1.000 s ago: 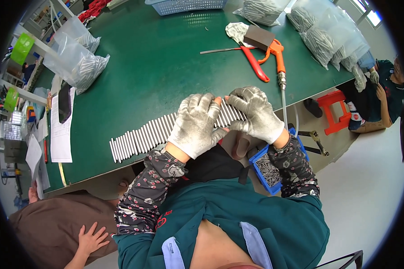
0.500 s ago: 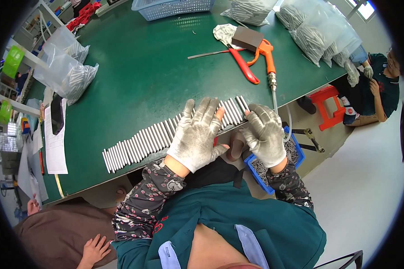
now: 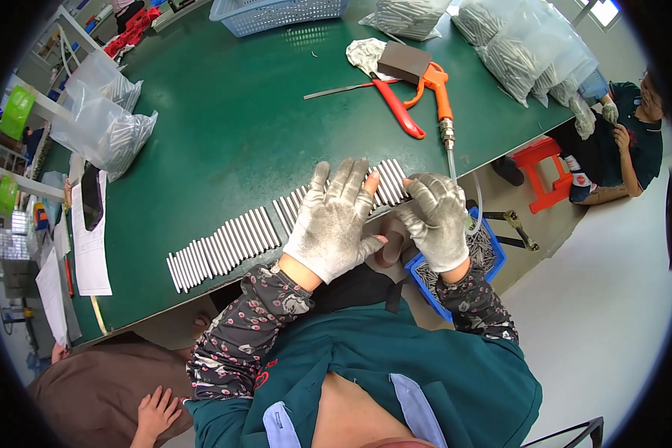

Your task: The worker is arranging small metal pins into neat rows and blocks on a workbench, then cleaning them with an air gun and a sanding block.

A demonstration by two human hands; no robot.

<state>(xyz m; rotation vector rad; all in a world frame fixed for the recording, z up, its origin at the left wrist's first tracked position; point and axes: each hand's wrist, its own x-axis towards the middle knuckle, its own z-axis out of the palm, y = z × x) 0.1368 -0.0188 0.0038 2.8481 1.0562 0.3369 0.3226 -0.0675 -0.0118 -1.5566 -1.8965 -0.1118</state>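
Observation:
A long row of thin metal rods (image 3: 224, 243) lies side by side along the near edge of the green table. My left hand (image 3: 332, 224), in a grey-stained white glove with bare thumb and index tips, rests flat over the row's right half, fingers stretched out. Beneath it some rods are hidden. At the row's right end my right hand (image 3: 437, 224), gloved likewise, leans against the last rods with fingers bent and thumb apart from them; nothing shows in its grasp. A narrow gap splits the row just left of my left hand.
Beyond the rods lie red-handled pliers (image 3: 399, 108), an orange air gun (image 3: 442, 93) with its hose, a brown block (image 3: 405, 61) and a crumpled glove (image 3: 366, 56). Bags of rods (image 3: 511, 63) stand far right. Below the edge is a blue bin (image 3: 493, 272). Two people sit nearby.
The rods at the right end have closed up leftward against the others, my right hand beside them. A gap has opened in the row left of my left hand. The whole view has shifted slightly.

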